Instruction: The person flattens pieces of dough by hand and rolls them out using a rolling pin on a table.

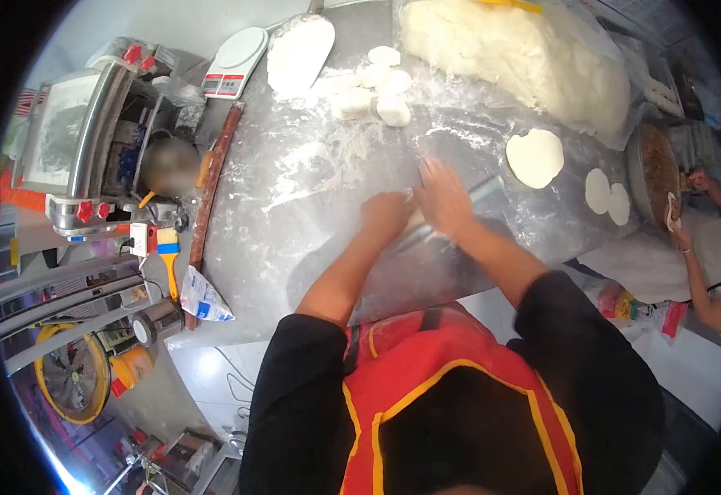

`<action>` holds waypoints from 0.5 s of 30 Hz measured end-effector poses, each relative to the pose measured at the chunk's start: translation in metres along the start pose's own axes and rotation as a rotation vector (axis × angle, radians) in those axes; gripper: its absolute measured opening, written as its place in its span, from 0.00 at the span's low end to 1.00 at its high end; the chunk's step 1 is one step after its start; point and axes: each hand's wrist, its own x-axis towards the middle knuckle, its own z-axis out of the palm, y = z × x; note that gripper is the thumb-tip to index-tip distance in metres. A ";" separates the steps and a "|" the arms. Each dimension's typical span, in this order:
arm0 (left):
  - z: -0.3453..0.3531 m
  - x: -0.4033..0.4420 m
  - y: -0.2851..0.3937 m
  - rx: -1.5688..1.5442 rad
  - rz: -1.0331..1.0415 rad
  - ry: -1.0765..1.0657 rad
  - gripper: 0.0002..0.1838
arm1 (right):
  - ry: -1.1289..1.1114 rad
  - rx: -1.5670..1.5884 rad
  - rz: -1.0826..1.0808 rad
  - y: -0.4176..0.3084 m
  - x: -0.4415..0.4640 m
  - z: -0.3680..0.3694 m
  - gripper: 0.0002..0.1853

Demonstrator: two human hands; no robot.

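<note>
At the middle of the floured metal table (269, 247), my left hand (387, 216) is closed beside a pale piece that looks like dough, mostly hidden under it. My right hand (444, 198), blurred by motion, lies over a shiny rolling pin (486, 190) whose end sticks out to the right. Whether its fingers grip the pin is unclear. Up and to the right lies a flat dough round (534, 157). Several small dough pieces (393, 110) sit together in flour beyond my hands.
A large covered dough mass (525, 66) fills the back right. A scale (241, 51) and flour scoop (301, 54) stand back left. A brush (169, 262) and bag (203, 294) lie left. Right, a co-worker's hands (680, 223) are by a bowl of filling (656, 165).
</note>
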 end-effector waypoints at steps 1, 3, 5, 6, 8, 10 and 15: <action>0.006 -0.001 -0.010 -0.008 0.028 0.017 0.20 | 0.018 0.004 -0.106 0.006 -0.032 -0.014 0.31; 0.034 -0.016 -0.037 -0.205 -0.007 0.219 0.18 | -0.135 0.017 -0.135 0.007 -0.083 -0.049 0.32; 0.034 -0.031 -0.056 -0.348 0.030 0.131 0.18 | -0.179 0.090 -0.130 0.008 -0.086 -0.056 0.33; 0.027 -0.030 -0.060 -0.390 0.104 -0.067 0.19 | -0.043 0.133 -0.189 0.013 -0.082 -0.042 0.33; 0.029 -0.010 -0.055 -0.001 0.327 -0.160 0.19 | -0.072 0.154 0.095 0.005 -0.034 -0.010 0.29; -0.024 -0.019 0.020 0.149 -0.026 -0.144 0.18 | 0.015 0.000 0.048 -0.006 0.008 0.004 0.29; -0.010 -0.003 0.010 0.359 0.086 -0.242 0.16 | -0.035 0.136 0.170 -0.013 -0.029 -0.021 0.32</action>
